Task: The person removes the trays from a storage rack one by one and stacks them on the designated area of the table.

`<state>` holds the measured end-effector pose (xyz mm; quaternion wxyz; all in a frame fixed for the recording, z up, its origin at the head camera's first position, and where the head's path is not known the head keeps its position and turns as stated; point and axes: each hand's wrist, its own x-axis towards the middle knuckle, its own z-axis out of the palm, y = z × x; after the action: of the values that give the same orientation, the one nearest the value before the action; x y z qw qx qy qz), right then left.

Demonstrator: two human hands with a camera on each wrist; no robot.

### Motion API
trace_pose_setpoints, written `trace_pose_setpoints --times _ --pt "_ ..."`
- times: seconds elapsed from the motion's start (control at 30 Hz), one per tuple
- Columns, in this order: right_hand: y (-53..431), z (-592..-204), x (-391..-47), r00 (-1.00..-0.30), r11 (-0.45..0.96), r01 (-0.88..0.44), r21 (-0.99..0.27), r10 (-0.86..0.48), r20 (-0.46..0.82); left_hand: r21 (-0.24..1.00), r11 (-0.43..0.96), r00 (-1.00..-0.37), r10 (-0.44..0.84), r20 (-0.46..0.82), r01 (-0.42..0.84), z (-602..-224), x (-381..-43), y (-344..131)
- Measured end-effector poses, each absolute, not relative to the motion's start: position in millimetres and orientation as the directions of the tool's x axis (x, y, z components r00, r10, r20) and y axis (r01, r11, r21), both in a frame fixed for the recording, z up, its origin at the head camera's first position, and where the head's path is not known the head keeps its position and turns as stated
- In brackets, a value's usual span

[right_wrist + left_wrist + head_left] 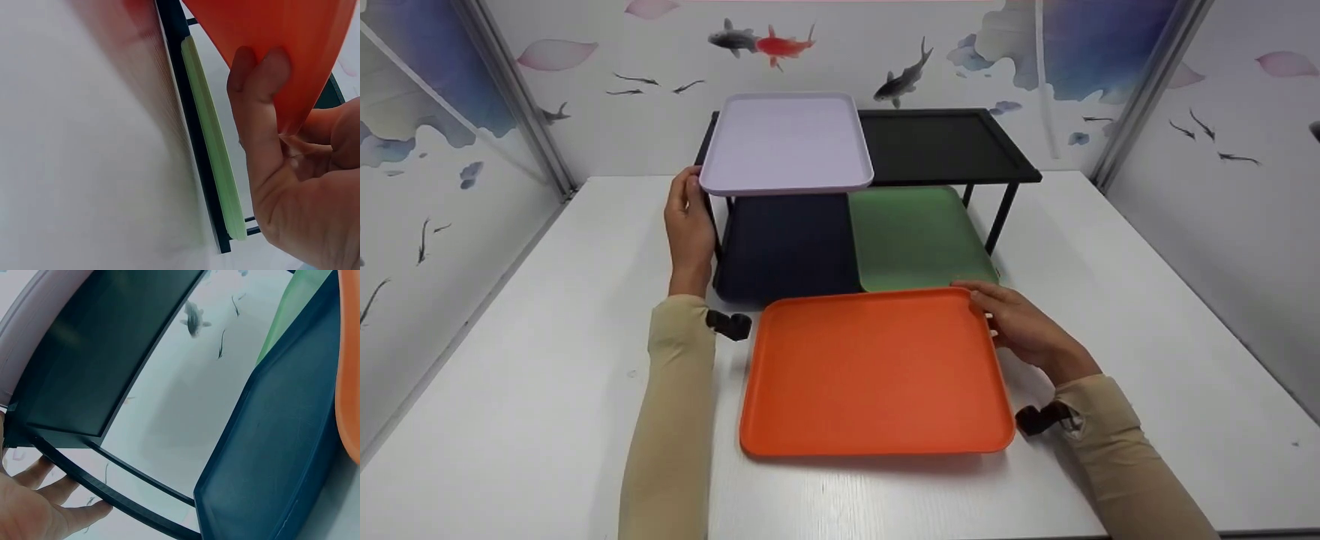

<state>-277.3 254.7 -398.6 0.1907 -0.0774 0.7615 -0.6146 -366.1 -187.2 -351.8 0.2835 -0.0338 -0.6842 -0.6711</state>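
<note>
A black two-tier rack (945,142) stands on the white table. On the left of its upper shelf sits a lavender tray (787,142). Below, a dark navy tray (791,247) and a green tray (922,240) lie side by side. My left hand (690,229) touches the rack's left upper side; in the left wrist view its fingers (59,489) lie fairly straight against the post, and the thumb is mostly cut off. My right hand (1027,326) pinches the far right corner of an orange tray (877,375), which is raised above the table in front of the rack.
The white table (532,375) runs out to printed walls (607,127) at the back and both sides. Metal posts (510,97) mark the back corners. Slim legs (1001,217) hold up the rack's upper shelf on the right.
</note>
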Motion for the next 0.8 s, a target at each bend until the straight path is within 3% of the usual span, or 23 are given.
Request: trace_pose_setpoints --times 0.8 --pt "255.4 -399.8 -278.9 -0.907 0.318 0.157 -0.935 -0.327 -0.264 0.898 0.103 -0.832 -0.343 0.435 0.427 -353.3 -367.1 -188.3"
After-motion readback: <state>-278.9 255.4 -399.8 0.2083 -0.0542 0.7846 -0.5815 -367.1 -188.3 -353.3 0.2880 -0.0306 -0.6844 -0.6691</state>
